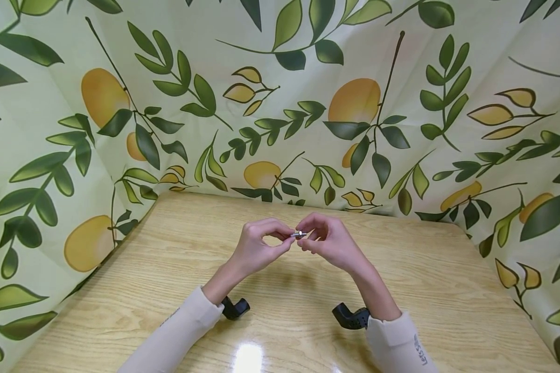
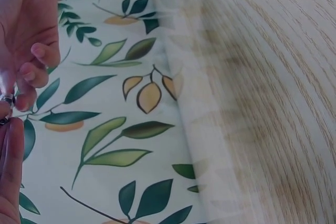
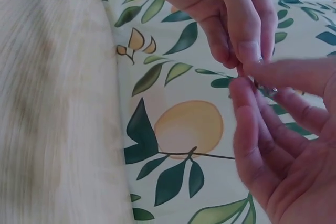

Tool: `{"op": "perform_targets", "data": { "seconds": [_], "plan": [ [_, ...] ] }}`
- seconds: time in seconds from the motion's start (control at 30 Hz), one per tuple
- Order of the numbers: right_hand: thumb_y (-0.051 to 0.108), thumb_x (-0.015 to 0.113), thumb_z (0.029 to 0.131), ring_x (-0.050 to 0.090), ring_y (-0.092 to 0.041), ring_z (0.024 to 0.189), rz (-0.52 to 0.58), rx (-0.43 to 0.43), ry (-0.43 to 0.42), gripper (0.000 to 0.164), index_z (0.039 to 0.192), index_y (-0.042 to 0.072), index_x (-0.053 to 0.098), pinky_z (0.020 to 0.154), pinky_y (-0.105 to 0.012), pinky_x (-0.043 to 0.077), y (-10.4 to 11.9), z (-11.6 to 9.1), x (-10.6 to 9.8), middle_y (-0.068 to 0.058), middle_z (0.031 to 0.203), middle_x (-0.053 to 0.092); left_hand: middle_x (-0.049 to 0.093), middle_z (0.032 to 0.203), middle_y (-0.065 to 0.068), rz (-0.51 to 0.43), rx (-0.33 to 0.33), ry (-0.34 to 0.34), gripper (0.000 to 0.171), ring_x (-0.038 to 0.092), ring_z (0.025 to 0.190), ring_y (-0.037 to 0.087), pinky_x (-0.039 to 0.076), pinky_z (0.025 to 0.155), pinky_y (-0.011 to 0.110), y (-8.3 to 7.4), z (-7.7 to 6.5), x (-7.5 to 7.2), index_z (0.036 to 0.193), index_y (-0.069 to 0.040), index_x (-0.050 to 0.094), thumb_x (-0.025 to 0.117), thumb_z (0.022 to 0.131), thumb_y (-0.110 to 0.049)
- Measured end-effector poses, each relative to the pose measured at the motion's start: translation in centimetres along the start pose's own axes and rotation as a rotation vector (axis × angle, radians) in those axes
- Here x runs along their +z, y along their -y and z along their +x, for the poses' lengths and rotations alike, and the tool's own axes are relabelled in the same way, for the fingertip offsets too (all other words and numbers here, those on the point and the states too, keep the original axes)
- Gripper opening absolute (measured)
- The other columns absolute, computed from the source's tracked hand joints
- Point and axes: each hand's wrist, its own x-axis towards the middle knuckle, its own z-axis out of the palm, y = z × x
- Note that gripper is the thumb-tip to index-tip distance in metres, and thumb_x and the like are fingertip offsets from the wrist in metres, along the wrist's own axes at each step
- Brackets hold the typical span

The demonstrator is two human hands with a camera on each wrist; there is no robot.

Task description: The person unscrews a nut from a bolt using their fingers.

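Observation:
In the head view a small metal bolt (image 1: 295, 235) with a nut (image 1: 301, 234) on it lies sideways between the two hands, held up over the table. My left hand (image 1: 260, 243) pinches the bolt's left end between thumb and forefinger. From the other side, my right hand (image 1: 331, 239) has thumb and forefinger around the nut, its remaining fingers loosely curled. Fingertips of both hands almost meet. The right wrist view shows a bit of the shiny metal (image 3: 269, 91) past the right thumb; fingers cover most of it.
Both forearms reach over a wood-grain table (image 1: 177, 269). Behind and beside it hangs a cloth (image 1: 261, 134) printed with leaves and fruit. A black wrist-worn piece (image 1: 235, 309) juts from the left wrist, and a similar one (image 1: 351, 316) from the right.

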Motion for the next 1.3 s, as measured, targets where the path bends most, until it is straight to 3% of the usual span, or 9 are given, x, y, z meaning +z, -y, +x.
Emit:
{"op": "perform_targets", "data": {
  "seconds": [0.23, 0.63, 0.8, 0.97, 1.17, 1.3],
  "plan": [
    [0.021, 0.071, 0.098, 0.071, -0.021, 0.073, -0.014, 0.034, 0.046, 0.023, 0.112, 0.002, 0.072, 0.062, -0.03, 0.06, -0.1, 0.01, -0.12, -0.016, 0.097, 0.075, 0.079, 0.087, 0.009, 0.004, 0.021, 0.0, 0.014, 0.076, 0.074, 0.015, 0.065, 0.071, 0.023, 0.05, 0.03, -0.03, 0.093, -0.004, 0.079, 0.078, 0.084, 0.006],
    [0.002, 0.076, 0.089, 0.069, -0.027, 0.075, -0.01, -0.027, -0.017, 0.015, 0.104, 0.002, 0.073, 0.063, -0.026, 0.059, -0.07, -0.05, -0.16, -0.016, 0.097, 0.074, 0.079, 0.089, 0.01, -0.011, 0.016, 0.007, 0.015, 0.076, 0.075, 0.016, 0.066, 0.073, 0.025, -0.03, 0.08, -0.03, 0.094, -0.003, 0.079, 0.079, 0.084, 0.007],
    [0.011, 0.079, 0.089, 0.069, -0.023, 0.074, -0.014, 0.003, -0.008, 0.026, 0.112, 0.002, 0.071, 0.063, -0.029, 0.06, 0.05, -0.12, -0.25, -0.016, 0.1, 0.074, 0.079, 0.088, 0.01, -0.009, 0.008, 0.004, 0.014, 0.076, 0.075, 0.015, 0.065, 0.072, 0.024, -0.19, 0.06, -0.08, 0.093, -0.003, 0.079, 0.079, 0.084, 0.006],
    [0.022, 0.071, 0.099, 0.071, -0.024, 0.074, -0.021, 0.03, 0.026, 0.024, 0.112, 0.002, 0.072, 0.063, -0.033, 0.061, -0.02, -0.11, -0.4, -0.017, 0.098, 0.075, 0.079, 0.088, 0.01, -0.015, 0.007, 0.006, 0.015, 0.076, 0.075, 0.015, 0.065, 0.072, 0.023, -0.19, -0.03, -0.03, 0.094, -0.003, 0.079, 0.078, 0.084, 0.007],
    [0.016, 0.072, 0.097, 0.071, -0.018, 0.073, -0.01, 0.022, 0.016, 0.019, 0.107, 0.001, 0.073, 0.065, -0.034, 0.062, -0.14, -0.04, -0.35, -0.016, 0.093, 0.075, 0.079, 0.088, 0.011, -0.024, 0.003, 0.01, 0.014, 0.077, 0.075, 0.016, 0.065, 0.072, 0.024, -0.01, -0.04, 0.04, 0.094, -0.002, 0.079, 0.078, 0.084, 0.007],
    [0.009, 0.075, 0.092, 0.07, -0.022, 0.074, -0.022, -0.009, -0.007, 0.015, 0.105, 0.002, 0.073, 0.065, -0.034, 0.062, -0.12, -0.11, -0.3, -0.014, 0.095, 0.074, 0.079, 0.088, 0.011, -0.027, 0.004, 0.008, 0.015, 0.076, 0.075, 0.017, 0.065, 0.072, 0.024, 0.03, -0.07, 0.07, 0.095, -0.002, 0.079, 0.078, 0.084, 0.008]
  ]
}}
